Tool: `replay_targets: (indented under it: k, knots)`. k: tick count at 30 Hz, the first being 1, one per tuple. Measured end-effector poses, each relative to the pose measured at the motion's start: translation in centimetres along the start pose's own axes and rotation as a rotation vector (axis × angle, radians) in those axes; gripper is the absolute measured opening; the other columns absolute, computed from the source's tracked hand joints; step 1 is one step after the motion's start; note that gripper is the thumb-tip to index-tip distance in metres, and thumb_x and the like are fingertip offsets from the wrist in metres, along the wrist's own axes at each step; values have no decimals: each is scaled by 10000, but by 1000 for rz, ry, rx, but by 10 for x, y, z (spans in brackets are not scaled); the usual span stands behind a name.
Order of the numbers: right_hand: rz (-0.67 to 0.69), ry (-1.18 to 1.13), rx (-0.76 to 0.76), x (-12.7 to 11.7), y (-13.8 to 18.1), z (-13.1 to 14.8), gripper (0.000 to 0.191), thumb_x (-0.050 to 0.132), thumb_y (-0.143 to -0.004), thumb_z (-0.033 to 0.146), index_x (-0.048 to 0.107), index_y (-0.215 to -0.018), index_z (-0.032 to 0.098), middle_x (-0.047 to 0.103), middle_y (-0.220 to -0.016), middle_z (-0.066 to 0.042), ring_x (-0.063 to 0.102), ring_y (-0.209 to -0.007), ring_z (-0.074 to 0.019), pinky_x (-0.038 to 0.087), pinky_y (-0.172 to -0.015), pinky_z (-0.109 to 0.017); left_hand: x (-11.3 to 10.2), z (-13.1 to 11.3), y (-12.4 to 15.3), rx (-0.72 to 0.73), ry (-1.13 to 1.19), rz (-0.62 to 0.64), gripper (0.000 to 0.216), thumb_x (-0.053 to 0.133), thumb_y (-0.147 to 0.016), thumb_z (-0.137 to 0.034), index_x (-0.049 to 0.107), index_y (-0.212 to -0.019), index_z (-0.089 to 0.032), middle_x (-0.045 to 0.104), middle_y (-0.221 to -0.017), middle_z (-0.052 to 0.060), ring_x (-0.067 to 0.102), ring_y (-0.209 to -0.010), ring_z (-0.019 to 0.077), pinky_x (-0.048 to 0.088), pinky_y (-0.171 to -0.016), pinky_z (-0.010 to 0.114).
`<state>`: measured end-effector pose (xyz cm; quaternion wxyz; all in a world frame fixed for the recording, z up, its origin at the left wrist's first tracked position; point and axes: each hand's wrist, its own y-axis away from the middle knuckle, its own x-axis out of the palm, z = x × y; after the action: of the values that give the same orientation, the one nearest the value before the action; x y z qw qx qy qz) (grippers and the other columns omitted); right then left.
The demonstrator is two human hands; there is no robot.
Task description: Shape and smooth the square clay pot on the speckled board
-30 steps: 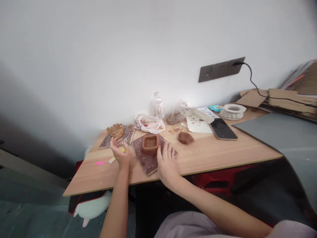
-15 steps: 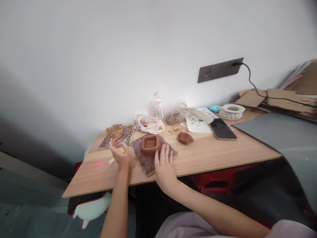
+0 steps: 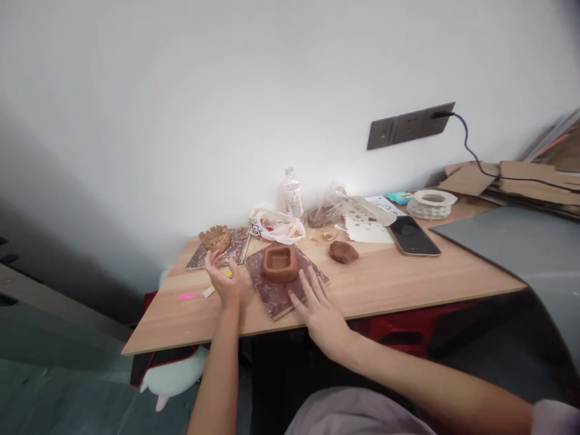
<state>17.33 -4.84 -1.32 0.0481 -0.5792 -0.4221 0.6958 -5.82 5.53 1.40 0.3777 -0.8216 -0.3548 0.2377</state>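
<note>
A squarish brown clay bowl [image 3: 280, 272] with thick rounded walls sits on a dark red speckled tile [image 3: 274, 300]. My right hand [image 3: 321, 308] is open over the tile's right edge, its fingers spread beside the bowl and apart from it. My left hand [image 3: 224, 281] is open too, palm turned up, with nothing in it. Just beyond its fingertips, a round clay bowl with a notched rim [image 3: 215, 240] stands on a second speckled tile [image 3: 237, 251]. A lump of brown clay [image 3: 343, 252] lies to the right of the squarish bowl.
Along the wall stand a clear bottle [image 3: 293, 196], a white plastic bag [image 3: 277, 226] and a clear bag [image 3: 333, 205]. Further right are paper sheets [image 3: 369, 228], a phone [image 3: 414, 235] and a white ribbed ring-shaped object [image 3: 431, 205]. A pink strip [image 3: 186, 296] lies left.
My right hand has drawn back from the squarish bowl's side, toward the right and nearer me, fingers spreading. My left hand stays open near the round bowl. The whole view has shifted slightly.
</note>
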Motion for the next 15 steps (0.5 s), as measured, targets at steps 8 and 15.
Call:
replay_targets:
  k: [8,15]
  knots:
    - [77,-8,-665,-13,-52,-88,514,459,-913,46,517,-1399,204,570,-1361,-125,438,-1339,-247,374,-1112,-536,0,1,-1,7,-3,-10,588,558,-848,-275,348,-1376,-122,558,-1201,195,619,-1021,238,530,-868,400]
    - [244,144,-733,-10,-86,-79,582,427,-941,80,401,-1473,316,200,-1638,40,68,-1520,-214,224,-1187,-601,0,2,-1,30,-7,-6,576,552,-854,-288,353,-1368,-122,560,-1175,184,620,-1026,233,527,-885,394]
